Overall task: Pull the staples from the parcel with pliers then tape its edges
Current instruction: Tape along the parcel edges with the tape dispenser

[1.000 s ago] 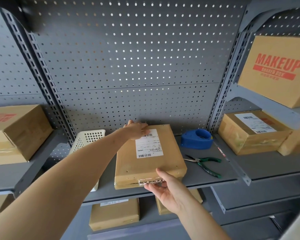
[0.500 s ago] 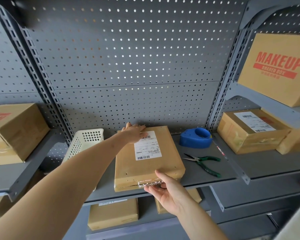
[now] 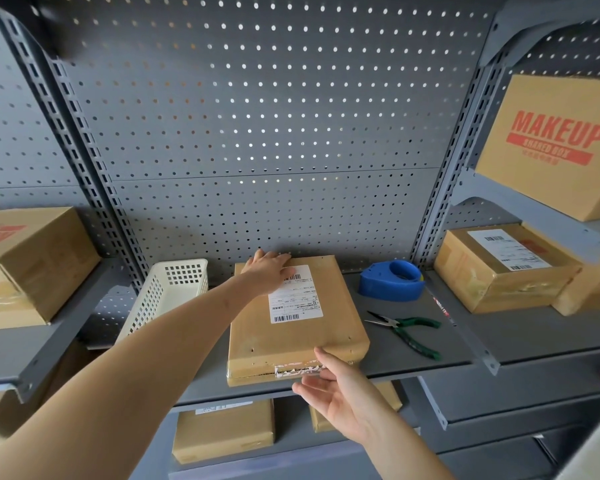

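Both the left hand [image 3: 269,271] and right hand [image 3: 340,393] touch the parcel [image 3: 291,337] with fingers relaxed; pliers [image 3: 407,329] and tape dispenser [image 3: 392,280] lie unused right of it, so work looks unstarted.

This looks like a stockroom or packing area. Grey metal shelving [image 3: 430,348] with a perforated back panel [image 3: 257,133] fills the view beyond the left hand [image 3: 267,271]. Cardboard boxes sit all around: one printed MAKEUP [image 3: 555,143] up to the right, a labelled carton [image 3: 499,268] below it, another box [image 3: 32,258] far to the left, more parcels [image 3: 222,434] on the shelf under the right hand [image 3: 340,396].
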